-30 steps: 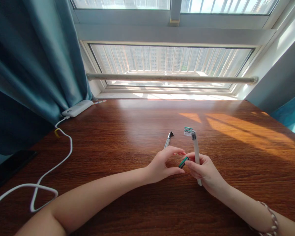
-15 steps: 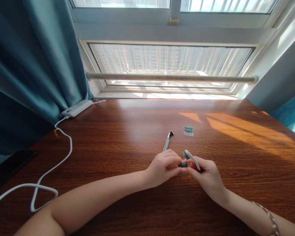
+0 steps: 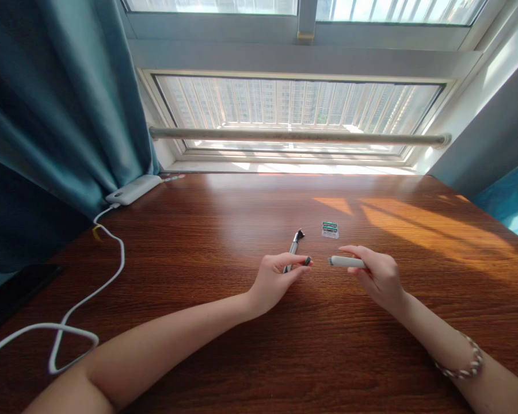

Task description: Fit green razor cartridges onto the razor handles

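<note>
Left hand (image 3: 273, 282): one, thumb and forefinger pinched on a small dark razor cartridge (image 3: 307, 261), which is carried at the fingertips on the side facing the other hand; its exact facing is too small to tell.

Right hand (image 3: 380, 277): one, fingers closed about a white toothbrush (image 3: 349, 262), forefinger extended beyond it.

Principal relation: toothbrush to cartridge. The toothbrush's long axis runs nearly crosswise between the hands, its bristle end (image 3: 330, 261) directed at the left fingertips. Cartridge and bristles are near one another, about level in the view, not touching. The left hand is the nearer to the cartridge, having hold of it.

Razor handle (image 3: 293, 248): one, grey, slanting away from behind the left fingers, head end farthest; contact with the hand cannot be told.

Blade pack (image 3: 330, 228): one, clear with green-striped cartridges, on the wooden tabletop (image 3: 224, 368), ahead of the gap between the hands, nearer the right fingertips; untouched.
</note>
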### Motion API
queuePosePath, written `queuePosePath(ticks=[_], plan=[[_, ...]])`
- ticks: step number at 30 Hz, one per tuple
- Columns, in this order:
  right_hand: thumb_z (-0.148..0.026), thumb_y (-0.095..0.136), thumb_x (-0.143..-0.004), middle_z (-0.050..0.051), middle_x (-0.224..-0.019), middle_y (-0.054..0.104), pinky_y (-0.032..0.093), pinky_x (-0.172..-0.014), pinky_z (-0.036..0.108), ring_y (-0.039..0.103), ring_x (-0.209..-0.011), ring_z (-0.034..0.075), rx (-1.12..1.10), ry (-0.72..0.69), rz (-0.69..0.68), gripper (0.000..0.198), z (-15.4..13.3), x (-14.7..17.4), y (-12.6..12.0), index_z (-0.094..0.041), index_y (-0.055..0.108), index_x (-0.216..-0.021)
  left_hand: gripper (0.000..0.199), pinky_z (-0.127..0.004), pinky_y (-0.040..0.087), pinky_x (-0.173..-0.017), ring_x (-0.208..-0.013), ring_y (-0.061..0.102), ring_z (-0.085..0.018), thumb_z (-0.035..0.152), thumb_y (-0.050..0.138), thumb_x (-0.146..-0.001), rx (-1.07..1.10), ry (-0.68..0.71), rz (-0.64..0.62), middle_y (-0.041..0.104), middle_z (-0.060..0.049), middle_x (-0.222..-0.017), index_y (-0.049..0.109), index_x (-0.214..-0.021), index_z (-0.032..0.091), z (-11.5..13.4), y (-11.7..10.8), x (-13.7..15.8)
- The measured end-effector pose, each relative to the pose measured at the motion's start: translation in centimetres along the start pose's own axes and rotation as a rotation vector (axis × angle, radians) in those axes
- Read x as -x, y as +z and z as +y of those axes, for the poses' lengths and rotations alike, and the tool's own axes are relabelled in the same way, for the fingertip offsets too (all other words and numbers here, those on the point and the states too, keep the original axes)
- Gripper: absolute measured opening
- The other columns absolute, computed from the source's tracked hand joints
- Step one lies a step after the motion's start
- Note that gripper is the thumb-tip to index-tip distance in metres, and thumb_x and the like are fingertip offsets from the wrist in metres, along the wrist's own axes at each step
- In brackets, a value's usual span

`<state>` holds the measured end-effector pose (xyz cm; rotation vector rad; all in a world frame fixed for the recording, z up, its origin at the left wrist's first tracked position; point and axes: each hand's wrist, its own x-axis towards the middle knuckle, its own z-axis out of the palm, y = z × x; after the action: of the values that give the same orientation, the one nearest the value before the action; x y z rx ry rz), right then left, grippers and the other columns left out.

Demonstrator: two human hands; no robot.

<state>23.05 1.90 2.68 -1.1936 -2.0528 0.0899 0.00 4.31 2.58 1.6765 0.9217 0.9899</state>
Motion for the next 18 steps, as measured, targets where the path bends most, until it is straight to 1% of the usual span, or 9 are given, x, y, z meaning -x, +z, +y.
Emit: queuePosePath(ticks=[3,7,9,11,13,18], plan=[[-0.038,0.042,-0.084,0.006,-0.083,0.066,0.043,-0.062,0.023,0.060,-0.067,0.013,0.104,-0.051,-0.038,0.032,1.1,-0.3,-0.1,-0.014,0.056,-0.100,0.024,-0.026,0.046,-0.076,-0.081,0.062,-0.018,0.030,0.059,-0.072,0.025,-0.027,0.026,0.069,-0.007,-0.088,0.069,-0.087,0.014,0.0,-0.1,-0.1],[-0.039,0.043,-0.084,0.005,-0.082,0.066,0.042,-0.065,0.023,0.061,-0.071,0.015,0.207,-0.101,-0.122,0.032,0.9,-0.5,0.1,-0.014,0.058,-0.098,0.023,-0.024,0.046,-0.070,-0.076,0.061,-0.017,0.030,0.060,-0.071,-0.007,-0.010,0.028,0.069,-0.007,-0.085,0.069,-0.086,0.014,0.1,-0.1,0.0],[-0.039,0.043,-0.085,0.004,-0.081,0.066,0.041,-0.064,0.023,0.062,-0.070,0.015,0.267,-0.092,-0.150,0.031,0.7,-0.5,0.2,-0.015,0.058,-0.096,0.023,-0.024,0.045,-0.069,-0.074,0.061,-0.016,0.030,0.060,-0.072,-0.028,0.011,0.008,0.069,-0.007,-0.084,0.069,-0.086,0.014,0.0,-0.1,0.0],[-0.039,0.042,-0.085,0.004,-0.080,0.067,0.040,-0.062,0.023,0.062,-0.069,0.015,0.325,-0.049,-0.141,0.030,0.5,-0.6,0.2,-0.016,0.059,-0.094,0.022,-0.025,0.045,-0.069,-0.075,0.060,-0.016,0.029,0.059,-0.073,-0.037,0.033,-0.016,0.069,-0.008,-0.085,0.069,-0.086,0.014,0.0,-0.1,0.0],[-0.039,0.041,-0.086,0.003,-0.079,0.067,0.039,-0.061,0.022,0.062,-0.068,0.014,0.340,-0.012,-0.124,0.031,0.4,-0.6,0.1,-0.016,0.060,-0.092,0.022,-0.025,0.045,-0.070,-0.075,0.060,-0.016,0.029,0.059,-0.073,-0.041,0.047,-0.026,0.068,-0.009,-0.085,0.069,-0.086,0.014,0.1,-0.1,0.0],[-0.039,0.041,-0.086,0.003,-0.077,0.067,0.038,-0.061,0.021,0.061,-0.066,0.013,0.290,-0.051,-0.167,0.030,0.1,-0.7,0.1,-0.016,0.060,-0.091,0.021,-0.025,0.045,-0.067,-0.071,0.059,-0.015,0.029,0.059,-0.073,-0.079,0.058,-0.033,0.068,-0.008,-0.080,0.069,-0.084,0.014,0.3,-0.2,0.0]])
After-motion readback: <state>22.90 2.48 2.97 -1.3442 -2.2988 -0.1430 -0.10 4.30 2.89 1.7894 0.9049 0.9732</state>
